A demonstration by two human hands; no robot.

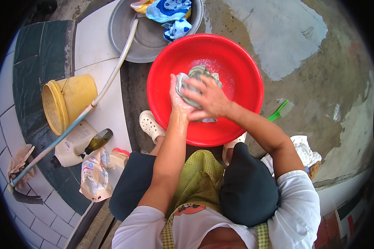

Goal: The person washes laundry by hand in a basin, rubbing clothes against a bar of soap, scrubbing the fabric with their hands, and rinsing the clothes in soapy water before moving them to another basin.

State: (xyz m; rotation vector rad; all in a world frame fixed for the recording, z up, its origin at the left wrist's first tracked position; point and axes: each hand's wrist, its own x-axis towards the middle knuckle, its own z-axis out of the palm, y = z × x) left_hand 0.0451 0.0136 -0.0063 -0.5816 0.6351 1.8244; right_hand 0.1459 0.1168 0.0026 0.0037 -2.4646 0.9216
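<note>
A wet grey-green cloth (200, 71) is bunched between my two hands above the red plastic basin (246, 74). My left hand (180, 101) is beneath and beside it, thumb upward, with the cloth in its palm. Pressed over the top, my right hand (209, 97) is slightly blurred, its fingers spread across the cloth. Some of the fabric hangs below my hands into the basin, where a little sudsy water (213, 65) shows. Most of the basin's bottom under my hands is hidden.
A metal basin (124, 34) holds blue patterned cloths (170, 12). To the left are a hose (115, 70), a tipped yellow bucket (81, 93), a jug (73, 143), a dark bottle (100, 140) and a plastic bag (95, 177). A green brush (277, 112) and white cloth (302, 151) lie right.
</note>
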